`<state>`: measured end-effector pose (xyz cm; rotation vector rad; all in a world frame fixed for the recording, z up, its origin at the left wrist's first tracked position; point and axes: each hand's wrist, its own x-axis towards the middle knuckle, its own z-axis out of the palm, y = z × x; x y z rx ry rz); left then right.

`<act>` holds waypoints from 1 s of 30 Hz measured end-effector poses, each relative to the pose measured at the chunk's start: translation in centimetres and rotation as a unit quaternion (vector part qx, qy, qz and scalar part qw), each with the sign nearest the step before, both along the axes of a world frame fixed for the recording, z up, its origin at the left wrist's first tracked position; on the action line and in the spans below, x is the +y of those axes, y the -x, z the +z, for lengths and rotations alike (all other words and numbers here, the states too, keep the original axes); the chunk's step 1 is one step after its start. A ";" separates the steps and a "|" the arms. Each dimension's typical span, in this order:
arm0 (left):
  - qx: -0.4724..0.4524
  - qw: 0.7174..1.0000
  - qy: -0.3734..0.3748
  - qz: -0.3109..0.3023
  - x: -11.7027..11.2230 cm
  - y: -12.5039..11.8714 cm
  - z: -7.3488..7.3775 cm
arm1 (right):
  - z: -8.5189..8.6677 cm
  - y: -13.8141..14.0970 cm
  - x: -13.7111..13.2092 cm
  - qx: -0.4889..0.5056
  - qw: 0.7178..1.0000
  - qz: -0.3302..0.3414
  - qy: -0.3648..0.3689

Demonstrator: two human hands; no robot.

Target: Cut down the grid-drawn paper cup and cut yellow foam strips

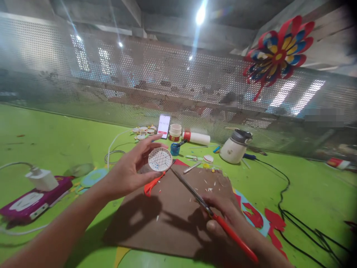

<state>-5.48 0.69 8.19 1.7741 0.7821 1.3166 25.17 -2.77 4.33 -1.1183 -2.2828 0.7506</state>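
Note:
My left hand [131, 169] holds up a small white paper disc [160, 159] marked with a grid of lines and dots, pinched between thumb and fingers above the table. My right hand [223, 214] rests on a brown cardboard sheet [170, 216] and grips red-handled scissors [208, 208]. Their long blades point up and left toward the disc, and their tip ends just short of it. A second red-orange handle [152, 184] lies under the disc on the cardboard.
The green table [312, 193] carries a pink power bank with a white charger [36, 193] at left, a lit phone [163, 125], cups, a glue tube [196, 138], a white glue pot [235, 147], paper cut-outs, red scraps [275, 221] and black cables [290, 212]. A paper flower [279, 52] hangs on the mesh screen.

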 end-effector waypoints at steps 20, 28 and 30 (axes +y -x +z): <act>-0.010 1.000 0.007 0.008 0.2 0.2 -0.3 | -1.9 -0.3 0.3 -0.009 0.999 -0.033 -0.031; -0.026 1.000 0.014 -0.009 -0.3 -0.1 0.5 | -2.8 -0.7 0.1 0.001 0.995 -0.040 -0.095; -0.030 0.999 0.006 -0.015 -0.4 -0.1 0.6 | -3.1 -0.8 0.0 0.008 0.992 -0.045 -0.117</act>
